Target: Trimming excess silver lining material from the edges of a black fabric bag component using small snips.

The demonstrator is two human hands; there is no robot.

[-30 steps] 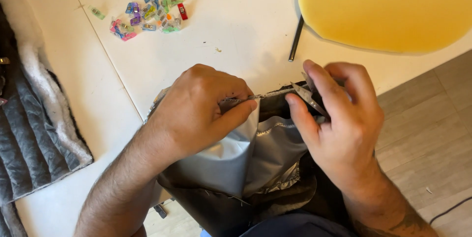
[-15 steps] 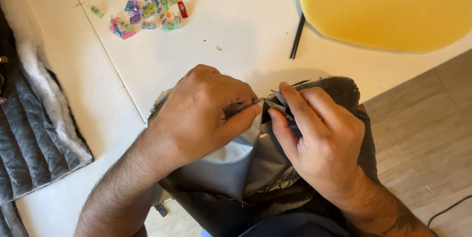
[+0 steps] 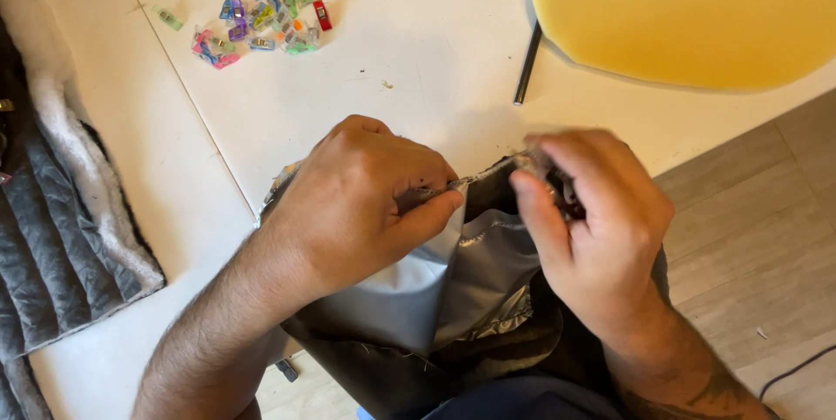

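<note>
Both hands work at the edge of the white table. The left hand has its fingers closed in a pinch on the top edge of a grey fabric piece, which hangs from the table edge down toward the lap. The right hand, blurred, has its fingers curled shut on the same edge just beside it. Coloured sewing clips lie well apart, a yellow foam sheet beyond.
</note>
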